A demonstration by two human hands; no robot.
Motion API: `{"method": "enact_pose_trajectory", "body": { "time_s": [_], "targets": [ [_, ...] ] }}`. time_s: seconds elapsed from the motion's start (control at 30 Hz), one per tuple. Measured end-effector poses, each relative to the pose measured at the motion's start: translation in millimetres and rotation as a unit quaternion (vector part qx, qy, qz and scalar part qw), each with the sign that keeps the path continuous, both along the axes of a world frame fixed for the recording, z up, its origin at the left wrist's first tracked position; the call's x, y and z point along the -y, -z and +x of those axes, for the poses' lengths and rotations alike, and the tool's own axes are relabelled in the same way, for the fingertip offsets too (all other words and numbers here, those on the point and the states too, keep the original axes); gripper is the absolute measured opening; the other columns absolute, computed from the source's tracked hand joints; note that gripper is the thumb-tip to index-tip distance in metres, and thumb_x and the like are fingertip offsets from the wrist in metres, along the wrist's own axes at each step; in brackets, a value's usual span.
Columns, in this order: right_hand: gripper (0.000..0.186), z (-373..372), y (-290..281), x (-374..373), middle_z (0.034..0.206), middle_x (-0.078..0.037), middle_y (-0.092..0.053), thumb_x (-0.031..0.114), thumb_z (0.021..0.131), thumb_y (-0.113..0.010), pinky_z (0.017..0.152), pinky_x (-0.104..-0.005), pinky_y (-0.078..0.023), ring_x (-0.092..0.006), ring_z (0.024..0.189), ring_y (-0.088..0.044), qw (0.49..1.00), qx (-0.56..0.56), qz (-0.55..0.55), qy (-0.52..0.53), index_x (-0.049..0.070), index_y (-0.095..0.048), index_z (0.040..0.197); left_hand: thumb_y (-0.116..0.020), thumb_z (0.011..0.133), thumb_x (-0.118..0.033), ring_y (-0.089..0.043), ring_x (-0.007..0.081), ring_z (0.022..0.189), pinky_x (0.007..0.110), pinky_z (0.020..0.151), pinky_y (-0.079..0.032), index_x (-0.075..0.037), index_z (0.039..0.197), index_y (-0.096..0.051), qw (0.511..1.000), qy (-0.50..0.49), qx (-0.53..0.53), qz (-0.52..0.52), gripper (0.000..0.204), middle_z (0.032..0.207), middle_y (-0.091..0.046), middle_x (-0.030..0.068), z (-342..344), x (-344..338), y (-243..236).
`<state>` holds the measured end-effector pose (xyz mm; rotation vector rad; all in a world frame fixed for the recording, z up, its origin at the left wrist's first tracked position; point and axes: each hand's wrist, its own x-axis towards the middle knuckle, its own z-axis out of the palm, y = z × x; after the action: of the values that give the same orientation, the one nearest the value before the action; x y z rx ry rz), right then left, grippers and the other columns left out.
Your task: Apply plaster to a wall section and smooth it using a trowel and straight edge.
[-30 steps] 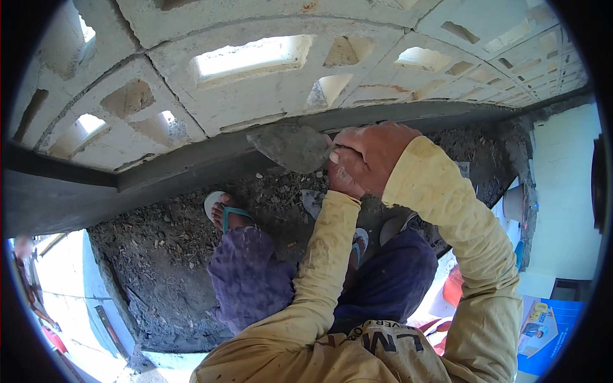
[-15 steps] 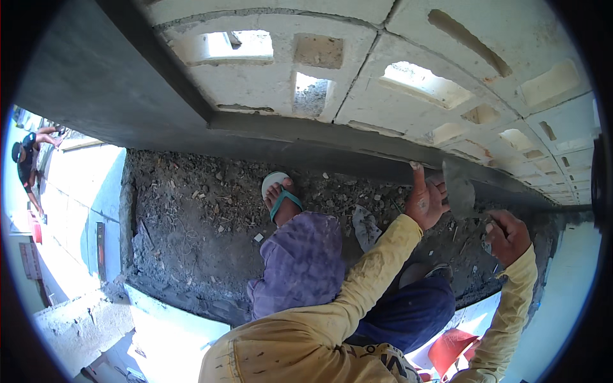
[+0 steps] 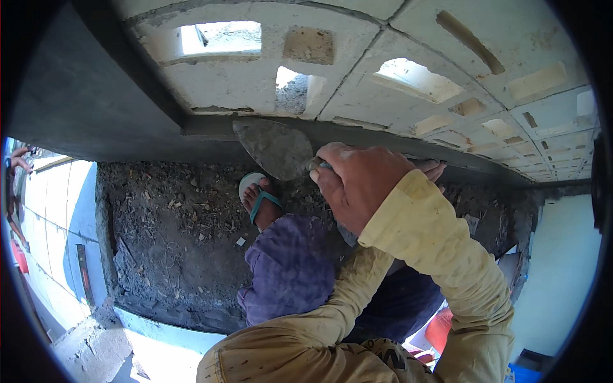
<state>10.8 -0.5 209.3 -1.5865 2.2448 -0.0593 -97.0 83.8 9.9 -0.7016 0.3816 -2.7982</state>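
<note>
Head cam: your bare R hand, mid-frame, is clamped on a grey leaf-shaped metal trowel, prob. light, stiff, best held handle-end; L hand mostly hidden, can't tell.

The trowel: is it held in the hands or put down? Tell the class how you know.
Held: the right hand closes around the handle end of the trowel, whose blade juts out leftward.
</note>
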Motion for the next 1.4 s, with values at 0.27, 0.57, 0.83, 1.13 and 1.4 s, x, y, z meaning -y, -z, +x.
{"method": "enact_pose_trajectory", "body": {
  "time_s": [0.27, 0.57, 0.83, 1.13, 1.4],
  "targets": [
    [0.021, -50.9, 10.8, -56.3, 0.073, -0.021, -0.06, 0.023, 0.084, -0.051, 0.064, -0.0456, -0.045, -0.0398, 0.07, -0.058, 0.997, -0.055, -0.025, 0.039, 0.005, -0.06, 0.09, -0.023, 0.087, -0.066, -0.027, 0.0237, 0.133, 0.048, 0.106, -0.021, -0.003, 0.132, -0.038, 0.981, -0.056, 0.172, -0.066, 0.079, 0.14, -0.036, 0.0133, 14.4, -15.7, -12.2],
    [0.024, -134.9, -14.1, -133.8, 0.074, -0.019, -0.061, 0.019, 0.084, -0.052, 0.062, -0.0393, -0.046, -0.0352, 0.066, -0.059, 0.995, 0.023, 0.012, 0.099, 0.004, -0.061, 0.101, -0.044, 0.085, -0.056, -0.036, 0.0264, 0.127, 0.05, 0.096, -0.034, -0.004, 0.126, -0.046, 0.989, -0.039, 0.144, -0.002, 0.066, 0.135, -0.043, 0.012, 3.3, -7.4, -3.3],
    [0.029, -231.1, -8.7, -227.9, 0.081, -0.015, -0.064, 0.028, 0.087, -0.051, 0.065, -0.0372, -0.048, -0.0309, 0.068, -0.062, 0.991, -0.041, 0.033, 0.126, 0.005, -0.06, 0.103, -0.049, 0.064, -0.078, -0.028, 0.0283, 0.132, 0.056, 0.106, -0.016, -0.005, 0.132, -0.041, 0.981, 0.054, 0.181, -0.046, 0.1, 0.136, -0.042, 0.0104, 2.3, -4.2, -14.7],
    [0.031, -339.4, -10.4, -323.9, 0.069, -0.004, -0.058, 0.032, 0.087, -0.053, 0.053, -0.0287, -0.046, -0.0124, 0.055, -0.053, 0.916, 0.095, 0.09, 0.379, 0.012, -0.061, 0.109, -0.052, 0.06, -0.079, -0.021, 0.0249, 0.135, 0.055, 0.108, -0.012, -0.006, 0.127, -0.048, 0.983, 0.041, 0.163, -0.079, 0.099, 0.141, -0.036, 0.0101, -2.0, -4.4, -15.0],
    [0.031, -412.4, -5.4, -387.6, 0.064, -0.003, -0.056, 0.031, 0.084, -0.056, 0.046, -0.0281, -0.043, -0.0122, 0.048, -0.049, 0.877, 0.098, 0.064, 0.466, 0.013, -0.062, 0.109, -0.045, 0.061, -0.083, -0.017, 0.0241, 0.137, 0.053, 0.109, -0.008, -0.007, 0.126, -0.05, 0.983, 0.021, 0.121, -0.133, 0.1, 0.143, -0.033, 0.0108, -5.9, -5.6, -14.9]
  ]
}}
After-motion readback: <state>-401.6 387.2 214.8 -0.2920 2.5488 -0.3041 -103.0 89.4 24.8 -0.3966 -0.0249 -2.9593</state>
